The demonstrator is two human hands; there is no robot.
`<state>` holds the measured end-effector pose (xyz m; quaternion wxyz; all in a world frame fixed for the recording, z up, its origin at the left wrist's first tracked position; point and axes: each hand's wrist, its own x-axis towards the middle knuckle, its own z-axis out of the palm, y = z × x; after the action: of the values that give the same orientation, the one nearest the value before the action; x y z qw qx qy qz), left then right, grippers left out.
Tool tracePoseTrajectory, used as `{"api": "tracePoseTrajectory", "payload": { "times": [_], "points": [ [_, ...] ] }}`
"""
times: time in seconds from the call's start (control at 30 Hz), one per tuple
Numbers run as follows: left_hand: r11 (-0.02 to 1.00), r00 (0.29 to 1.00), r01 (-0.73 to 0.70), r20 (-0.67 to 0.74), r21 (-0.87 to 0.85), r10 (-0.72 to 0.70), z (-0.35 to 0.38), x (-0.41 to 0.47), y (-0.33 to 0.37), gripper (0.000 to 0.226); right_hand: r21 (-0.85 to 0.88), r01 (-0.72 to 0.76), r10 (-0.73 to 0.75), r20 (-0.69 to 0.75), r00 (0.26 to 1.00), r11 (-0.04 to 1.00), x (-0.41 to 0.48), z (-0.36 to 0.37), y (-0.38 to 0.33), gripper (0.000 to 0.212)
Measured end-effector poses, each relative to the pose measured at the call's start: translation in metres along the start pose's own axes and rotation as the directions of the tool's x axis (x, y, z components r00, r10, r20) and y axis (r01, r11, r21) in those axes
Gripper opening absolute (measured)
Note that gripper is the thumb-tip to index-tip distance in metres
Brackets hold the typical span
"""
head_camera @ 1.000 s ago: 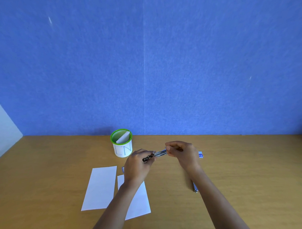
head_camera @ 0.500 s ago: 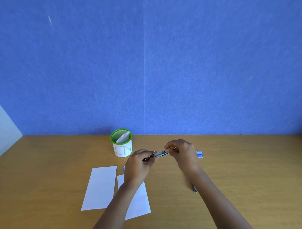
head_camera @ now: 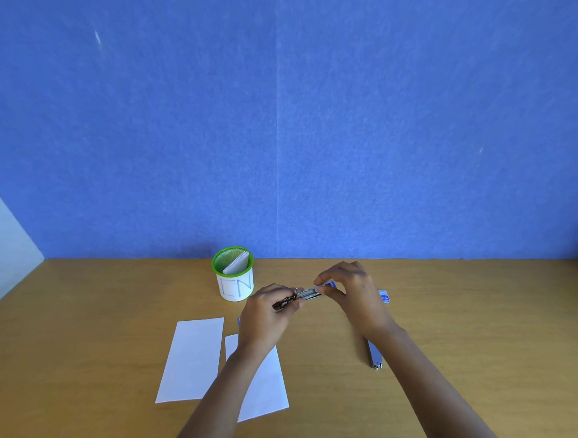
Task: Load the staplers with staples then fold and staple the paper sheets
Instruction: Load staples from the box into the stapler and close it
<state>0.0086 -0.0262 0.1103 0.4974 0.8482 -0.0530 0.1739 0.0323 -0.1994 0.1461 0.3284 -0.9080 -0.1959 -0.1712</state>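
A small metal stapler [head_camera: 305,295] is held above the wooden table [head_camera: 481,326] between both hands. My left hand [head_camera: 268,318] grips its dark rear end. My right hand [head_camera: 349,292] pinches its front end, where a bit of blue shows under the fingers. Two white paper sheets lie flat at the left: one sheet [head_camera: 192,358] fully seen, the other sheet [head_camera: 264,383] partly under my left forearm. A second stapler [head_camera: 374,355] lies on the table beneath my right wrist. A small blue staple box [head_camera: 383,295] sits just right of my right hand.
A white cup with a green rim [head_camera: 234,274] stands behind the hands near the blue wall and holds folded paper. A white panel closes off the far left edge of the table.
My right hand has shifted slightly up and left along the stapler's front end. The left hand and the stapler have stayed almost in place.
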Motion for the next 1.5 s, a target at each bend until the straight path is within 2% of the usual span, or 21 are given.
{"api": "tracePoseTrajectory", "payload": {
  "times": [0.3, 0.5, 0.67, 0.8, 0.93, 1.03, 1.13, 1.2, 1.3, 1.37, 1.5],
  "points": [
    [0.999, 1.0, 0.003, -0.01, -0.032, -0.003, 0.001, 0.001, 0.005, 0.011, 0.084, -0.018, 0.018, 0.005, 1.0, 0.996, -0.001, -0.002, 0.002, 0.01],
    [1.0, 1.0, -0.022, -0.011, -0.002, 0.022, 0.0, 0.0, 0.007, 0.009, 0.047, -0.006, 0.004, 0.05, 0.999, 0.999, 0.0, 0.0, 0.003, 0.014],
    [1.0, 1.0, 0.004, -0.019, 0.015, -0.004, 0.002, -0.002, 0.007, 0.012, 0.024, 0.041, -0.041, 0.008, 0.999, 0.999, -0.003, 0.005, 0.004, 0.019],
    [0.997, 1.0, 0.011, -0.015, 0.082, -0.01, -0.001, -0.001, 0.012, 0.009, -0.031, 0.09, -0.092, -0.04, 0.995, 0.995, -0.008, 0.013, 0.006, 0.022],
    [0.976, 1.0, 0.007, -0.009, 0.215, -0.005, -0.005, 0.002, 0.019, 0.008, -0.085, 0.099, -0.101, -0.018, 0.995, 0.991, -0.012, 0.013, 0.001, 0.023],
    [0.929, 0.999, -0.052, 0.019, 0.367, 0.049, -0.008, 0.006, 0.024, 0.011, -0.047, 0.059, -0.059, 0.0, 0.998, 0.997, -0.014, 0.014, -0.002, 0.023],
    [0.832, 0.991, -0.131, 0.063, 0.539, 0.115, -0.009, 0.009, 0.029, 0.017, 0.152, -0.048, 0.06, -0.073, 0.996, 0.987, -0.015, 0.013, -0.006, 0.015],
    [0.727, 0.989, -0.144, 0.118, 0.672, 0.087, -0.008, 0.009, 0.031, 0.023, 0.281, -0.102, 0.128, -0.077, 0.989, 0.954, -0.016, 0.013, -0.015, 0.009],
    [0.595, 0.988, -0.123, 0.153, 0.794, 0.001, -0.004, 0.01, 0.035, 0.023, 0.352, -0.138, 0.166, -0.052, 0.985, 0.926, -0.019, 0.016, -0.025, 0.003],
    [0.568, 0.988, -0.114, 0.155, 0.815, -0.025, -0.001, 0.01, 0.036, 0.022, 0.354, -0.156, 0.189, -0.061, 0.98, 0.922, -0.021, 0.02, -0.026, 0.004],
    [0.587, 0.992, -0.1, 0.128, 0.803, -0.007, 0.001, 0.008, 0.034, 0.023, 0.354, -0.192, 0.235, -0.083, 0.968, 0.915, -0.023, 0.026, -0.026, 0.006]
  ]
}}
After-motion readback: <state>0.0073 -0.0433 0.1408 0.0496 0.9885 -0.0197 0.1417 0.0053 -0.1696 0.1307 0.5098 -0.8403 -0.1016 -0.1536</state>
